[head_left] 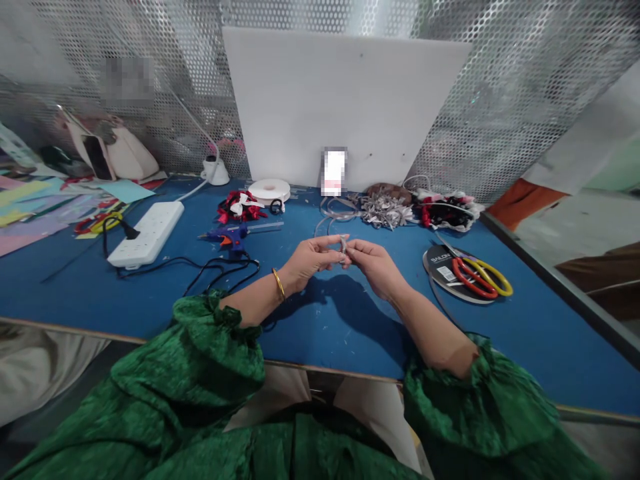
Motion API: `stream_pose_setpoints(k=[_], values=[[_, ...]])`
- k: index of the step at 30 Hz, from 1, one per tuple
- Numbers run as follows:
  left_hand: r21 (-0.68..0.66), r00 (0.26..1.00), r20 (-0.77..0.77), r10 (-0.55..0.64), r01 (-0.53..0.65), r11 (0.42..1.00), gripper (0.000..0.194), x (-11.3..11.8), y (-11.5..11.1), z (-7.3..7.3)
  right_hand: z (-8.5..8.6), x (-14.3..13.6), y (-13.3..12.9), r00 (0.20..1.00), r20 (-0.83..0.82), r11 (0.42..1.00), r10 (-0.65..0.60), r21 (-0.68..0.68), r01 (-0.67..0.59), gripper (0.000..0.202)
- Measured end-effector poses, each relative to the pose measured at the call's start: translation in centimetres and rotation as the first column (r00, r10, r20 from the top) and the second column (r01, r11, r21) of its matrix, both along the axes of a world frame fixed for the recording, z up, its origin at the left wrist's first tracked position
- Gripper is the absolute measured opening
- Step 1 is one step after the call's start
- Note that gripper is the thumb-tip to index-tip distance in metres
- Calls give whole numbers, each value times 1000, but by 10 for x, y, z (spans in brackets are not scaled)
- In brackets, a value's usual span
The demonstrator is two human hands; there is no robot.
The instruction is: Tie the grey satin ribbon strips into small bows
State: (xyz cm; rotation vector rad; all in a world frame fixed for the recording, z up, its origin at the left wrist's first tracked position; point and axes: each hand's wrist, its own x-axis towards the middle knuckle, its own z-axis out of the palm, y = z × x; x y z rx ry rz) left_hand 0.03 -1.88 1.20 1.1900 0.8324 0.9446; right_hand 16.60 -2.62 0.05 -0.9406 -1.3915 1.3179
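Above the middle of the blue table, my left hand (311, 259) and my right hand (374, 263) meet at the fingertips. Pinched between them is a small piece of grey ribbon (343, 245), mostly covered by the fingers, so its exact shape is hard to make out. Both hands are closed on it. Beyond them lies a heap of grey ribbon pieces (387, 208). Right of my right hand, scissors (483, 277) with red and yellow handles rest on a black ribbon spool (447, 272).
Left of my hands are a blue glue gun (227, 235), its black cord and a white power strip (147, 233). Behind stand a white ribbon roll (270, 189), red and white bows (243, 207), a lit phone (334, 172) and a white board (345, 107).
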Motion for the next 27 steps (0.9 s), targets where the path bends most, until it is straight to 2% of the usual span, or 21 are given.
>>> stream_pose_setpoints(k=[4,7,9,11,15,17,19,21,23,25,27], values=[[-82,997,73,25,-19,996,61,1,-1,0,1,2,0,968,237,984,-82,174,41,18],[-78,996,66,56,-51,996,60,1,1,-2,6,3,-4,870,441,937,-220,344,62,21],[-40,998,21,56,-55,998,58,0,2,-2,10,4,-6,834,484,920,-267,386,70,25],[39,998,-52,46,-44,998,55,-1,4,-1,14,5,-8,869,441,945,-226,315,86,26],[193,990,-138,29,-2,981,47,-1,4,-1,15,2,-9,973,207,991,-105,100,85,23],[228,990,-135,41,-9,974,42,0,4,-4,14,-1,-10,984,153,993,-95,83,83,23],[236,991,-126,54,-23,971,39,2,5,-8,13,-4,-11,976,192,988,-101,134,76,22],[208,991,-115,62,-37,978,37,3,6,-12,12,-4,-13,937,316,962,-148,267,62,23],[146,992,-116,58,-41,988,38,3,7,-15,11,-2,-13,861,438,901,-260,431,52,23],[42,991,-130,30,-24,999,41,2,7,-16,10,1,-12,798,471,838,-377,540,77,22],[-56,994,-109,-1,-5,998,44,0,7,-16,8,4,-10,787,430,811,-442,567,146,20]])
